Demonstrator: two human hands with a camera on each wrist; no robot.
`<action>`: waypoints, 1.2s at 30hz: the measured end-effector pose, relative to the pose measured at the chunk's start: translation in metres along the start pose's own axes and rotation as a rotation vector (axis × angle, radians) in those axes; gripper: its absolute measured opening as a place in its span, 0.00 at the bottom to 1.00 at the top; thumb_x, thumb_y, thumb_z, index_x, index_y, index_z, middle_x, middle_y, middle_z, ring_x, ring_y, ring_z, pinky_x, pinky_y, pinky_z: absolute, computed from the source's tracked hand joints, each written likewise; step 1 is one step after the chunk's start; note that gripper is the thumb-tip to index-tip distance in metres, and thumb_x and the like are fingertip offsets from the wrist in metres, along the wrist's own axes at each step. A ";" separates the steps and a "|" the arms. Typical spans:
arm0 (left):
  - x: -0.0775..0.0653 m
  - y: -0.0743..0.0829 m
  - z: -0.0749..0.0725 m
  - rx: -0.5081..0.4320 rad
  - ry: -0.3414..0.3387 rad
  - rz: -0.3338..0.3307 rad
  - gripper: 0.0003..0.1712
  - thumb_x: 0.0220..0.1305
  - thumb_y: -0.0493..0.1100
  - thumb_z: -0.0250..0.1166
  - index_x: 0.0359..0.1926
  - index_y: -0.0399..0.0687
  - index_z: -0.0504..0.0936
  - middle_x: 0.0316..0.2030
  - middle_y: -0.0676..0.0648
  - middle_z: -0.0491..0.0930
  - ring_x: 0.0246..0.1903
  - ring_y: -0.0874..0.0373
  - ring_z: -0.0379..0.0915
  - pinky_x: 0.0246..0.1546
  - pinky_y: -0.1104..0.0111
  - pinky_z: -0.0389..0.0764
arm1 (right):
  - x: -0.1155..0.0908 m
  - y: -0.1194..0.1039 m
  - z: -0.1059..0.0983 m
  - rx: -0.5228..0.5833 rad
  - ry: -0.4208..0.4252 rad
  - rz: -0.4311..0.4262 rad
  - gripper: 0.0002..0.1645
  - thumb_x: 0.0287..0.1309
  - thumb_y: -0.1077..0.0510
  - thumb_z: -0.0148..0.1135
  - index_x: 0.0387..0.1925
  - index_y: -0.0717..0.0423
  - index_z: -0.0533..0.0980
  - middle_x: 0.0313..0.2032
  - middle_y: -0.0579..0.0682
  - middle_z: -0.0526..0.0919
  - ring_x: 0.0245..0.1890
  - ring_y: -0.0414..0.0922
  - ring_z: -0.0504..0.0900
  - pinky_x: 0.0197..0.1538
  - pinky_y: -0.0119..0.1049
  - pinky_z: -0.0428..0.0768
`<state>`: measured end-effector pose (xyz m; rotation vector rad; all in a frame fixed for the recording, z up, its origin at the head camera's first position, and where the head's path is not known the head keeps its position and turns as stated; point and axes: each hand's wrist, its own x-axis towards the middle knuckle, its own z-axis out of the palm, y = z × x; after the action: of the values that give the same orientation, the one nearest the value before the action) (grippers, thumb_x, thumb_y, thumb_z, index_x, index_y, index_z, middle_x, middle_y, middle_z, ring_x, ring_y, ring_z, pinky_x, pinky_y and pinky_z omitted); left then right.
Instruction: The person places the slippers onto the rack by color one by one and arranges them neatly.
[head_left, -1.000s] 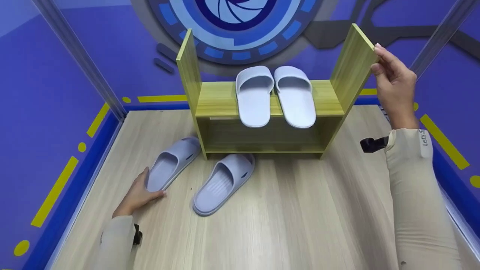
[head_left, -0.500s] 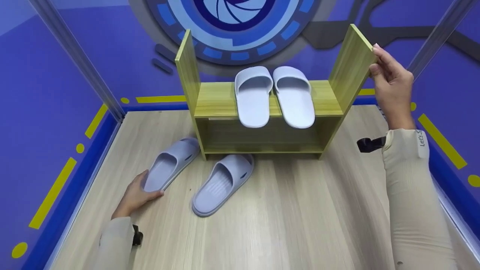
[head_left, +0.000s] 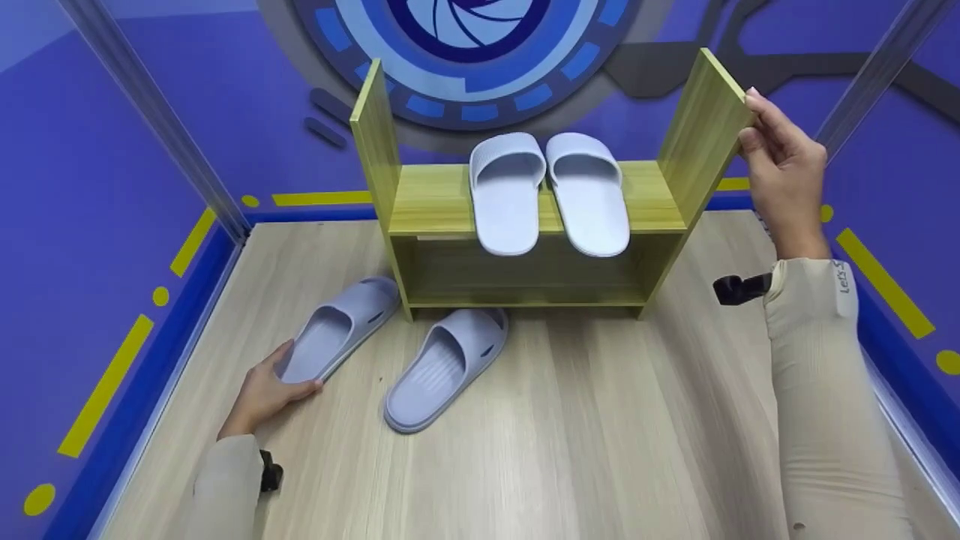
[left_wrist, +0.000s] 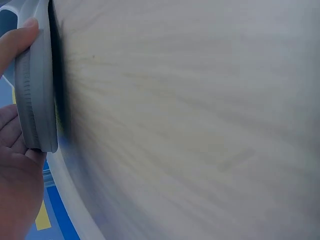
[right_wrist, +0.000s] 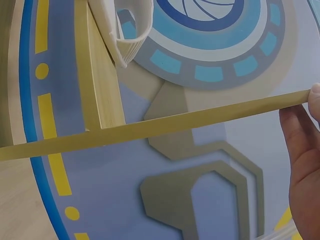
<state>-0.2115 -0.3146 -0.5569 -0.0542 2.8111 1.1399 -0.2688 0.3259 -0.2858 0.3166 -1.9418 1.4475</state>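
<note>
My left hand [head_left: 264, 390] grips the heel end of a grey slipper [head_left: 337, 330], thumb on one side and fingers on the other. In the left wrist view that slipper [left_wrist: 37, 95] stands edge-on close to the pale wooden surface. Its mate, another grey slipper [head_left: 439, 375], lies to the right, toe at the rack's lower front edge. My right hand [head_left: 791, 169] pinches the upper front edge of the right side panel of a wooden shoe rack [head_left: 435, 202]. A white slipper [head_left: 506, 206] and a second white slipper [head_left: 596, 210] rest side by side on its upper shelf.
Blue patterned walls [head_left: 90, 187] close in the left, back and right. The pale wooden tabletop [head_left: 600, 435] spreads in front of the rack. Below the upper shelf, the rack has a lower compartment [head_left: 525, 270]. Its left side panel [head_left: 375, 142] stands upright.
My left hand has shifted slightly left and toward me, and the grey slipper in its grip has moved with it. The right hand keeps its place on the rack's side panel.
</note>
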 end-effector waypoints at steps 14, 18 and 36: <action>-0.009 -0.007 -0.014 -0.018 -0.020 0.013 0.59 0.40 0.58 0.72 0.69 0.44 0.52 0.65 0.32 0.52 0.64 0.37 0.46 0.61 0.46 0.52 | 0.000 -0.001 -0.001 0.010 0.001 0.016 0.23 0.55 0.67 0.55 0.55 0.57 0.73 0.58 0.49 0.72 0.55 0.43 0.74 0.50 0.27 0.74; -0.016 -0.006 -0.018 -0.035 -0.033 -0.010 0.59 0.40 0.57 0.73 0.69 0.46 0.51 0.66 0.33 0.50 0.65 0.37 0.44 0.61 0.45 0.51 | -0.001 -0.002 0.000 0.004 0.002 0.015 0.23 0.55 0.67 0.55 0.55 0.57 0.73 0.58 0.49 0.72 0.54 0.43 0.74 0.49 0.27 0.74; -0.041 0.000 -0.026 0.002 -0.046 0.044 0.57 0.39 0.57 0.74 0.68 0.50 0.55 0.66 0.36 0.54 0.64 0.38 0.47 0.59 0.44 0.54 | 0.000 -0.001 0.000 0.047 0.004 0.010 0.23 0.55 0.68 0.56 0.54 0.57 0.73 0.58 0.51 0.72 0.55 0.44 0.73 0.49 0.27 0.74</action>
<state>-0.1732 -0.3336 -0.5338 0.0340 2.7863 1.1320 -0.2681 0.3254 -0.2855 0.3251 -1.9109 1.5005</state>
